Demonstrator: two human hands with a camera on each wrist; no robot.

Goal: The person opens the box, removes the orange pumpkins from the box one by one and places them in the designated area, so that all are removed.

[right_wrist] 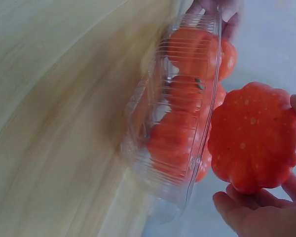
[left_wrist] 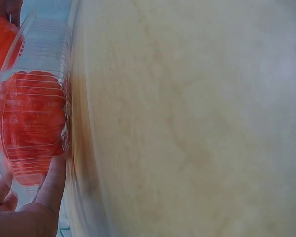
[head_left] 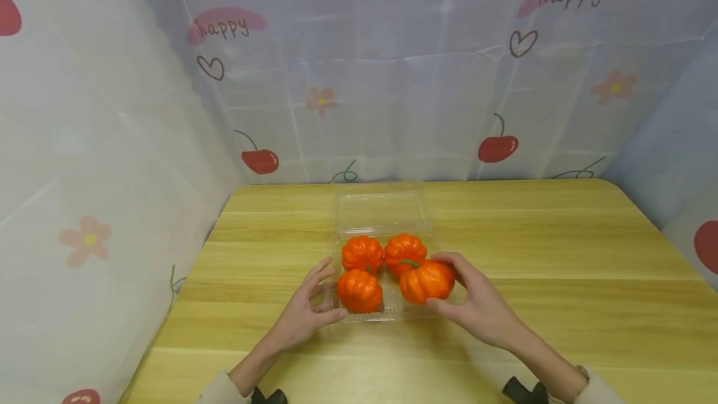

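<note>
A clear plastic clamshell container lies on the table with its lid folded back. Inside it sit three small orange pumpkins: one at the back left, one at the back right and one at the front left. My right hand grips a fourth pumpkin with a green stem, thumb in front and fingers behind. In the right wrist view this held pumpkin is raised above the container's rim. My left hand holds the container's left side, its thumb at the front corner.
The transparent lid lies toward the table's back edge. Pale wood-grain table extends on both sides of the container. A printed curtain hangs behind the table, and another sheet hangs along the left.
</note>
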